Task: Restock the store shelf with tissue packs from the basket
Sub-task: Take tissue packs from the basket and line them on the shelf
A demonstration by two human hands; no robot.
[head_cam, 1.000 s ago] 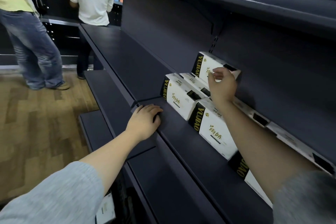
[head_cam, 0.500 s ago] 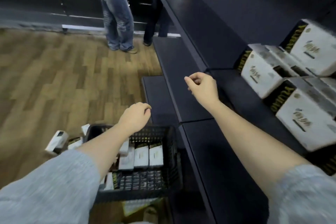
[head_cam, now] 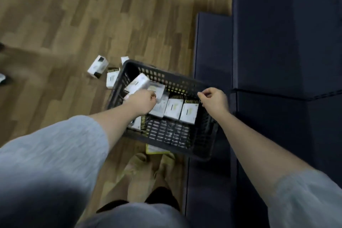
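A store worker in grey sleeves leans over a dark plastic basket (head_cam: 185,146) on the floor, both hands down among the stock. The left hand (head_cam: 143,102) reaches into the basket with its fingers curled at a tilted tissue pack (head_cam: 137,84); blur hides whether they have closed on it, so the grip cannot be told. The right hand (head_cam: 215,101) hovers over the basket's near right rim, fingers loosely curled and holding nothing.

A row of white packs (head_cam: 174,109) stands on edge across the middle of the basket, more lying half hidden under the left forearm. The risk, on this showing, is a one-handed lift from a crowded row: a pack pinched by one corner could slip, or drag its neighbours over the low rim. Three stray packs (head_cam: 97,66) lie on the floor just beyond the basket's far left corner, where a step back could crush them.

The worker's feet (head_cam: 148,164) stand just short of the basket. It sits on brown wood-plank flooring (head_cam: 74,15), touching or just beside the base of the dark store shelf (head_cam: 277,42), whose stepped ledges fill the right of the view and show no packs here. A blurred shape crosses the far left edge; what it is cannot be told.
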